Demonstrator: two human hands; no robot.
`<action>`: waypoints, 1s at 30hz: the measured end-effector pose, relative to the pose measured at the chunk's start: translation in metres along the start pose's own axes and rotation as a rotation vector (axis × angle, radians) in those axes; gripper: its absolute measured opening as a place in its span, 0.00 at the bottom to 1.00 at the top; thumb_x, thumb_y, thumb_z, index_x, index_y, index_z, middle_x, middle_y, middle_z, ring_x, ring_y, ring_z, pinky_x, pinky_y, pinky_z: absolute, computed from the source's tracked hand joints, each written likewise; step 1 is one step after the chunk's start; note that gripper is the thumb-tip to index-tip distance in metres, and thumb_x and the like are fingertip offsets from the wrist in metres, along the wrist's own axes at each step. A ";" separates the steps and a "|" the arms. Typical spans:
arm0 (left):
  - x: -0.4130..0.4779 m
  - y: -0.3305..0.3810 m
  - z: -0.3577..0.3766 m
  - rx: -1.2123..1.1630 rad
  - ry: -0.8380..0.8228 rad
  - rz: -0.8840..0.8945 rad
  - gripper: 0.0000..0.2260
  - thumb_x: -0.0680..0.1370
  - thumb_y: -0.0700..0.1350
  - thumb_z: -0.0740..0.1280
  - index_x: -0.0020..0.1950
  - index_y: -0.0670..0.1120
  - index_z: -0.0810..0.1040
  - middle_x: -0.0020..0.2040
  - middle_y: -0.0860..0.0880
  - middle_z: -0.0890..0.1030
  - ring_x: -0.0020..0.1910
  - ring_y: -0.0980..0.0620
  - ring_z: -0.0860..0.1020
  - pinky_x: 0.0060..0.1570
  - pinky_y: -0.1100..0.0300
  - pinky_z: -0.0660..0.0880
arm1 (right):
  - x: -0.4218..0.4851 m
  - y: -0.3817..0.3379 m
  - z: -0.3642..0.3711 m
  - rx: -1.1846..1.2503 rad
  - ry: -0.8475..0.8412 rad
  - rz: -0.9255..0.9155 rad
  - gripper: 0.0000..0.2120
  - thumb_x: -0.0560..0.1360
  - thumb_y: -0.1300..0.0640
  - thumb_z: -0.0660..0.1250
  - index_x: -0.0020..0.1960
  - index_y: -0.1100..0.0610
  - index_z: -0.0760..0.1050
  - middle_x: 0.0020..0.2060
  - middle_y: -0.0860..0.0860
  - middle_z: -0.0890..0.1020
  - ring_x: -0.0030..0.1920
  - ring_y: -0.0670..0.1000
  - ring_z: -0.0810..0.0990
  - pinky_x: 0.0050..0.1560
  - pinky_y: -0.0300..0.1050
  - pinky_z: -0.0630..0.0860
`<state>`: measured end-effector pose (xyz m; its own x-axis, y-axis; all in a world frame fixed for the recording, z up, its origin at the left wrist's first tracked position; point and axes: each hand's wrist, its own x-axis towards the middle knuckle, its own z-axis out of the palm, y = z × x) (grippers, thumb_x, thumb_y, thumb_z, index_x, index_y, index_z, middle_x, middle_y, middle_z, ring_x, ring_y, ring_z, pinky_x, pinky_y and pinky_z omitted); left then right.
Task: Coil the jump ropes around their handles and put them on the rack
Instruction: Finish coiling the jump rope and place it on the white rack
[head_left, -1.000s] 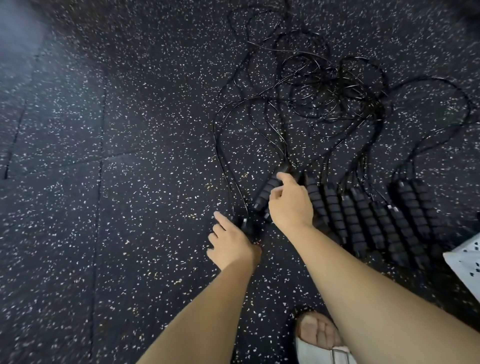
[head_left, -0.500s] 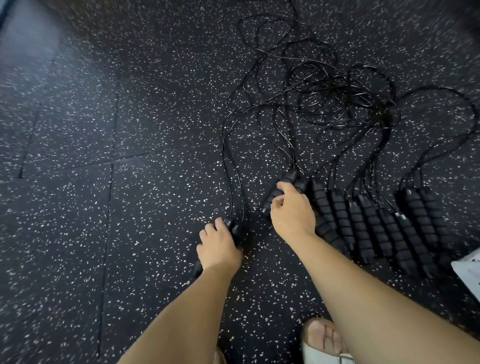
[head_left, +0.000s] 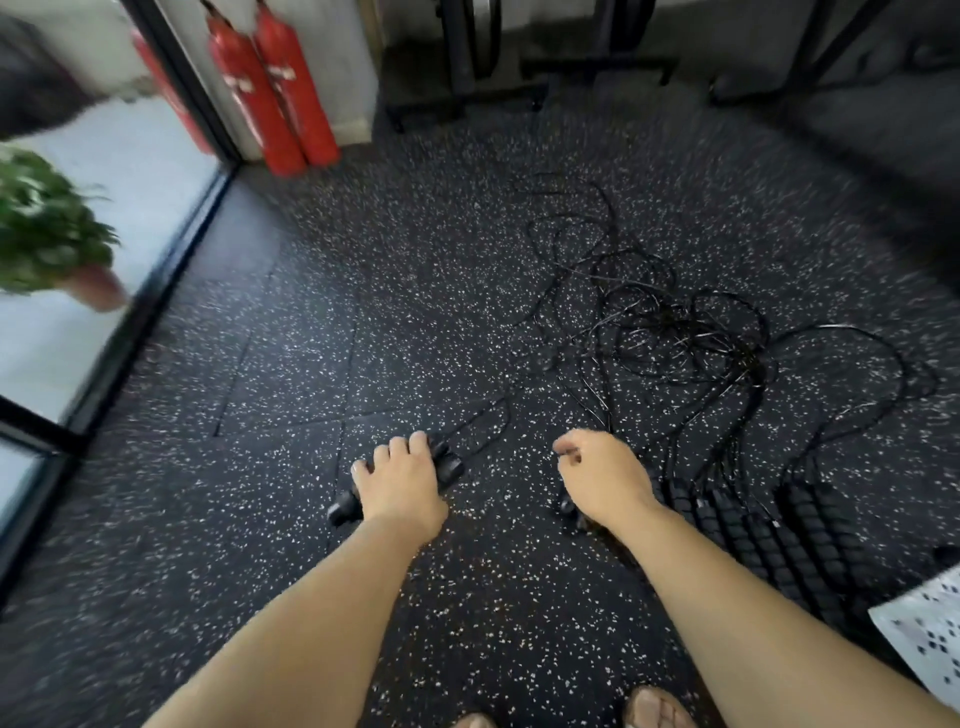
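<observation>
Left hand (head_left: 400, 486) clamped on handle (head_left: 448, 467), low at floor. Right hand (head_left: 602, 478) curled over second handle (head_left: 566, 506); grip: cannot tell. Hands apart. Cord (head_left: 483, 418) leads ahead toward tangle (head_left: 737, 358) beyond right hand. Risk: lifting snags tangle and drags row of handles (head_left: 810, 525) just right of right hand.

Two bare forearms (head_left: 332, 613), uncovered up to the frame's lower edge. Bare left hand (head_left: 400, 486) and bare right hand (head_left: 602, 480), short nails on the left fingers (head_left: 397, 448). Bare toes (head_left: 657, 709) at the bottom edge, partly cut off.
</observation>
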<state>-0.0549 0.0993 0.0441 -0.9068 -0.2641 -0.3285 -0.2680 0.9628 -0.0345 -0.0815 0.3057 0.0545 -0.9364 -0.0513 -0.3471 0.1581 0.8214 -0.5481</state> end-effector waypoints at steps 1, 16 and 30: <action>-0.009 -0.004 -0.019 0.024 0.016 0.015 0.31 0.76 0.47 0.69 0.75 0.47 0.58 0.69 0.47 0.68 0.70 0.44 0.66 0.73 0.42 0.59 | -0.011 -0.007 -0.008 0.002 -0.010 -0.014 0.15 0.80 0.57 0.57 0.63 0.48 0.76 0.57 0.45 0.81 0.50 0.49 0.80 0.50 0.46 0.77; -0.127 -0.041 -0.250 0.204 0.203 0.239 0.27 0.75 0.45 0.67 0.72 0.53 0.63 0.63 0.49 0.71 0.66 0.45 0.68 0.69 0.39 0.57 | -0.135 -0.104 -0.111 0.025 0.126 -0.225 0.14 0.81 0.56 0.57 0.62 0.51 0.77 0.58 0.48 0.80 0.54 0.52 0.79 0.54 0.48 0.77; -0.168 -0.054 -0.339 -0.149 -0.048 0.262 0.27 0.74 0.39 0.73 0.69 0.49 0.65 0.55 0.48 0.77 0.57 0.45 0.76 0.58 0.48 0.74 | -0.127 -0.181 -0.116 0.162 0.119 -0.350 0.09 0.82 0.53 0.54 0.48 0.56 0.69 0.49 0.55 0.79 0.50 0.58 0.76 0.51 0.53 0.73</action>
<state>0.0015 0.0728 0.4209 -0.9360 -0.0018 -0.3519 -0.0752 0.9779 0.1950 -0.0272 0.2298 0.2860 -0.9707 -0.2381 -0.0329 -0.1383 0.6653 -0.7336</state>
